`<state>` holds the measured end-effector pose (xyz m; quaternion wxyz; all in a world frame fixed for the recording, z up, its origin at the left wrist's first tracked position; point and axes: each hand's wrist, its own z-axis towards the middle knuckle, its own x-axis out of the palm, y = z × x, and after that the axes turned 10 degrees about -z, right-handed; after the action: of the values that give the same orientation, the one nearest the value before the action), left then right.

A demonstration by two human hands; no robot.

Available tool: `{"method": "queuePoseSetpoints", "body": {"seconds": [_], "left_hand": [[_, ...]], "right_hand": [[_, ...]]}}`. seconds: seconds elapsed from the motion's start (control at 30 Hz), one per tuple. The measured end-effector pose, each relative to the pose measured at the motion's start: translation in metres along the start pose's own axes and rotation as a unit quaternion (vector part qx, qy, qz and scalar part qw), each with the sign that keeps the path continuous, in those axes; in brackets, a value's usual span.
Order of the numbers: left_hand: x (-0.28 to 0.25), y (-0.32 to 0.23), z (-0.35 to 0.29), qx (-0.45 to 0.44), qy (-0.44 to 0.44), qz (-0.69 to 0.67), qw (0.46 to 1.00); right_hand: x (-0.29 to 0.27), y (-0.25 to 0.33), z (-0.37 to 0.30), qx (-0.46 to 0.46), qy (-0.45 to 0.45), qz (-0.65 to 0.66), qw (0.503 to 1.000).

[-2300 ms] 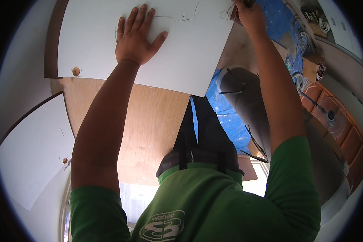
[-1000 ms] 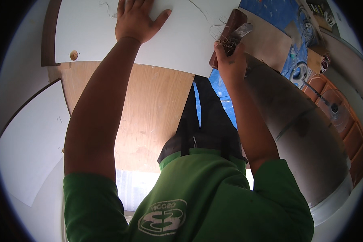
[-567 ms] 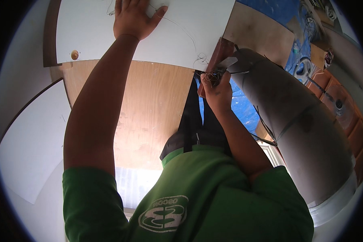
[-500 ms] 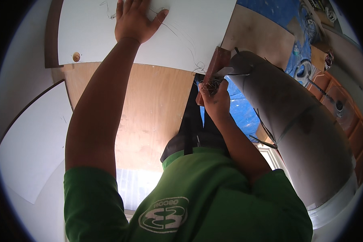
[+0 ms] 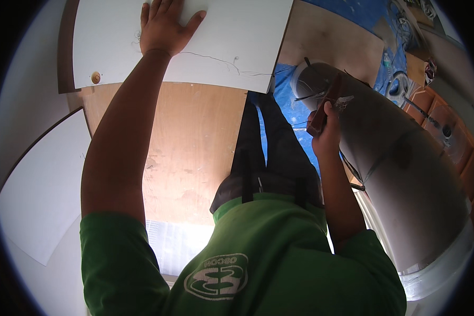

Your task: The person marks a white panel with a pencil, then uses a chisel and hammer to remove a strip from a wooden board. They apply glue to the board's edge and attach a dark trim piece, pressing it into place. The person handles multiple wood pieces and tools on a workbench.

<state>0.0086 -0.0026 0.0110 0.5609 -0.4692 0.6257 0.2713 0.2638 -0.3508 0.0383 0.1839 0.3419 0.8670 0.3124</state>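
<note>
My left hand (image 5: 166,30) lies flat on a white panel (image 5: 242,37), fingers spread. To the right, beyond the panel's edge, my right hand (image 5: 327,134) is closed around a reddish-brown wooden hand plane (image 5: 332,95), which is tilted and partly hidden by the fingers. A pale, crumpled-looking bit shows beside it. Thin dark curled shavings (image 5: 231,64) trail over the panel, between my left hand and its right edge. Near the panel's left end there is a round, wood-coloured hole (image 5: 95,77).
Below the white panel is a bare plywood surface (image 5: 195,137). A large grey wrapped roll (image 5: 400,174) with dark ties stands close by my right arm. Blue sheeting (image 5: 295,105) covers the floor. Another white panel (image 5: 47,184) leans at the left; orange-brown drawers (image 5: 453,131) are far right.
My right hand has moved right with the plane, away from the panel's edge to in front of the grey roll. My left hand stays flat on the panel, shifted slightly left in view.
</note>
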Motion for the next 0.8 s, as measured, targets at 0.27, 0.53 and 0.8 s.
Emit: {"method": "queuePoseSetpoints", "body": {"seconds": [0.27,0.53,0.8], "left_hand": [[0.019,0.006,0.0,0.018,-0.013,0.035,0.999],[0.07,-0.062,-0.072,0.257,-0.123,-0.098,0.953],[0.089,-0.146,-0.16,0.237,-0.028,-0.104,0.966]], "right_hand": [[-0.068,-0.06,0.045,0.332,0.225,0.218,0.889],[-0.07,-0.097,0.048,0.302,0.334,0.251,0.857],[-0.086,-0.084,0.061,0.312,0.209,-0.128,0.918]]}}
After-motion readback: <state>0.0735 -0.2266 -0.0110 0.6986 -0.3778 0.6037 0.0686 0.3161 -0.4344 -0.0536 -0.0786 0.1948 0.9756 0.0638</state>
